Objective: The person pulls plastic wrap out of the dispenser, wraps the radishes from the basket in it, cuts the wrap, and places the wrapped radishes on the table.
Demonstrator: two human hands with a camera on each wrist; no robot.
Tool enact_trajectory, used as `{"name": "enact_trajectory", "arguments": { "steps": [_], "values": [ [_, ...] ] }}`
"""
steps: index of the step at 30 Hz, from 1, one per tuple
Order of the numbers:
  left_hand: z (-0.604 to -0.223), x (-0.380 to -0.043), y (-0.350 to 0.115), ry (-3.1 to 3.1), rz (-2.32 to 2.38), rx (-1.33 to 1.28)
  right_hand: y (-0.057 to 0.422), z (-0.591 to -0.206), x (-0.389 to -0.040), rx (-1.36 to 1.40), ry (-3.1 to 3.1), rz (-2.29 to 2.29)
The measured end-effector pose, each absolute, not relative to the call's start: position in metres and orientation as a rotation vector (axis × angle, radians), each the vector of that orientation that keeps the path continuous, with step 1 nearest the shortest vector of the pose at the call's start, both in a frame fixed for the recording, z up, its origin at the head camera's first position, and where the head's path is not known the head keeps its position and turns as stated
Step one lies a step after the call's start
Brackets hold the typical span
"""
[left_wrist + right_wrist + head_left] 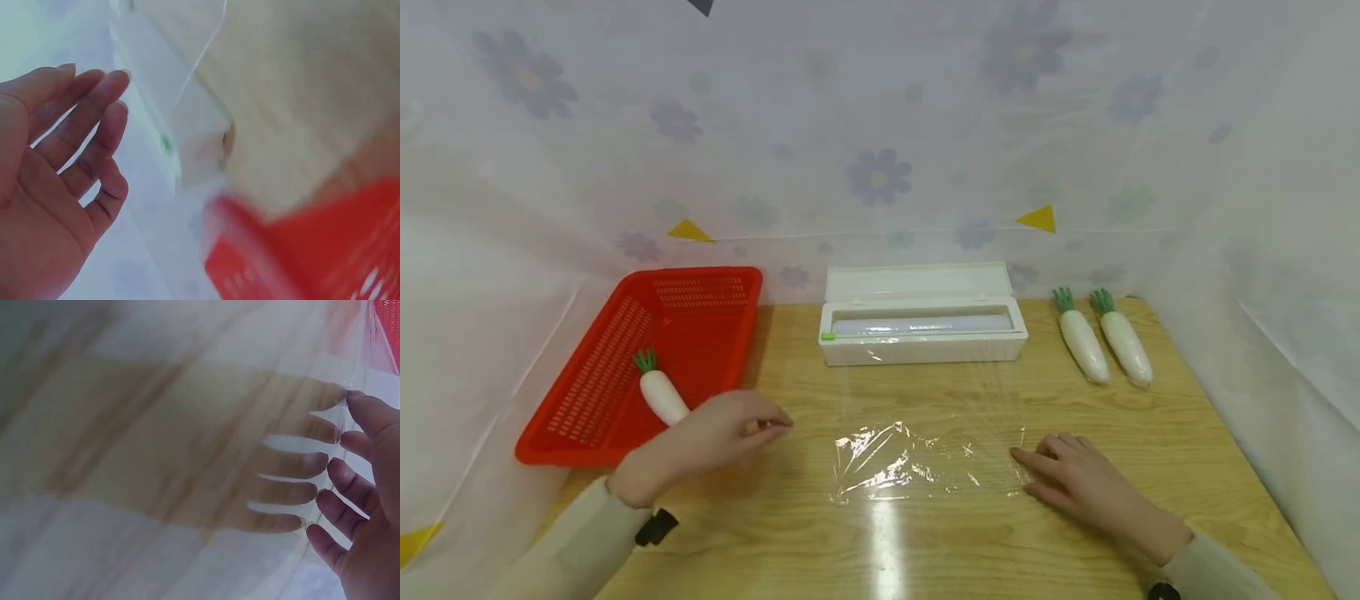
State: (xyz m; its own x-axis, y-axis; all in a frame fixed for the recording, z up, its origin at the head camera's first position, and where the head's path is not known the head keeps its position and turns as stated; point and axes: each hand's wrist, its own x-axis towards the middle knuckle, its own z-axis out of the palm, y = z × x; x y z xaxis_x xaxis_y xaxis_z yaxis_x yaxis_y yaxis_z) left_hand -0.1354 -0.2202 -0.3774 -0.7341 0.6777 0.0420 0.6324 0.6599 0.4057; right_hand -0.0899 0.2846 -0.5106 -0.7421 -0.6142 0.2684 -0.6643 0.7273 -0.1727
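A sheet of clear cling film (895, 458) stretches from the white film box (925, 350) toward me over the wooden table, its near part wrinkled and shiny. My right hand (1086, 487) rests at the film's right edge, fingertips touching along it; in the right wrist view the fingers (340, 494) are loosely bent. My left hand (715, 429) hovers beside the red basket (748, 333), holding nothing, its fingers relaxed in the left wrist view. In the basket lies a white radish (662, 396) with a green top, partly hidden behind that hand.
The film box stands at the back middle with its lid (917, 283) raised and a film roll (925, 324) inside. Two radishes, a left one (1083, 346) and a right one (1126, 346), lie side by side at the back right, shiny as if wrapped. Flowered sheeting (880, 125) walls the table.
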Motion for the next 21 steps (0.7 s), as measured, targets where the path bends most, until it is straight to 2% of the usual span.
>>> {"name": "enact_trajectory", "arguments": {
  "steps": [4,9,15,21],
  "values": [
    [-0.349,-0.157,-0.253,2.800,0.705,0.872,0.285,-0.511,-0.090,1.034,-2.716,0.388],
    [-0.338,-0.185,-0.296,2.825,0.623,0.576,0.284,-0.509,-0.090,1.041,-2.696,0.391],
    [-0.355,-0.219,-0.342,2.771,0.475,0.231,0.284,-0.510,-0.092,1.037,-2.709,0.383],
    [-0.377,-0.233,-0.381,2.584,0.577,-0.152,0.284,-0.512,-0.094,1.052,-2.699,0.379]
  ]
}}
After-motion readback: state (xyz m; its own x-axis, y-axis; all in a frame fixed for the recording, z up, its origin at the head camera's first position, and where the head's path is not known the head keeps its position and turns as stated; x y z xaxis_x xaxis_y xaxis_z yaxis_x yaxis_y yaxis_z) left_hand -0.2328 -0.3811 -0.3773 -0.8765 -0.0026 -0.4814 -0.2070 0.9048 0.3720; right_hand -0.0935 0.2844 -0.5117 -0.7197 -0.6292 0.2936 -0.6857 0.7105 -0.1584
